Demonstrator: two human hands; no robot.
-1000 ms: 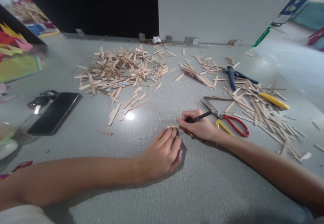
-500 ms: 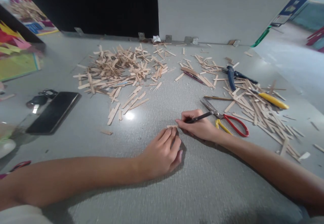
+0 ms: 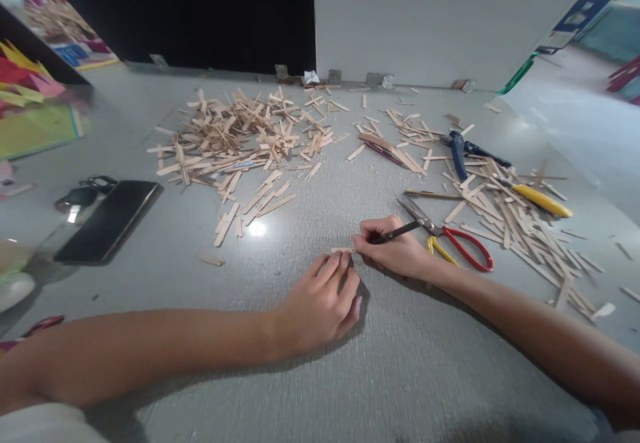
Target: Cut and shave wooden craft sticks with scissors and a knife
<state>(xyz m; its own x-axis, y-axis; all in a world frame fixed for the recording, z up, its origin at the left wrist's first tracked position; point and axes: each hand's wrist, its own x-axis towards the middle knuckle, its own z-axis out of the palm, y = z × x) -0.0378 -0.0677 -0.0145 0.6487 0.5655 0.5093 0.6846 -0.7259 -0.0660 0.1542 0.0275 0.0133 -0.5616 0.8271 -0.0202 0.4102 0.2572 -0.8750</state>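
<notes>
Left hand [image 3: 320, 306] lies knuckles up on the grey table [image 3: 425, 369], fingertips pressing down a short pale wooden stick piece [image 3: 343, 250]. Just right of that stick, right hand [image 3: 393, 249] clasps a thin black pen-like tool [image 3: 395, 232], tip at the stick's end. Beyond the stick: red-and-yellow-handled scissors [image 3: 450, 239], then a heap of cut wooden sticks [image 3: 240, 136].

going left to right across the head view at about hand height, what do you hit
black phone → small loose wood piece → left hand, fingers at the short wooden stick → right hand holding a dark thin tool → red and yellow scissors → spread of wooden sticks
</notes>
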